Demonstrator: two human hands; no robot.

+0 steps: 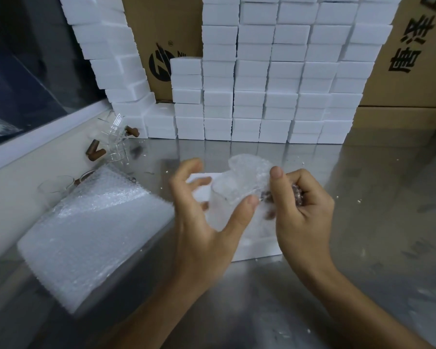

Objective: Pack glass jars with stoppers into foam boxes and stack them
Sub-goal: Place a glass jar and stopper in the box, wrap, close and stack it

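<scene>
While the left hand (204, 217) cups a clear glass jar (227, 200) with fingers spread and thumb pressing, the right hand (300, 212) clamps crinkled bubble wrap (249, 170) and a brown stopper (297, 195) above one white foam box (257, 248) mid-bench; two loose stoppers (95, 149) lie near the left edge.

table (363, 197): steel | on it: foam boxes (262, 96), bubble wrap stack (91, 230), jars (113, 137)

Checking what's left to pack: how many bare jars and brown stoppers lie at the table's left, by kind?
Jars: 3
Stoppers: 4
Total: 7. The clear glass overlaps, so the jar count is uncertain.
</scene>
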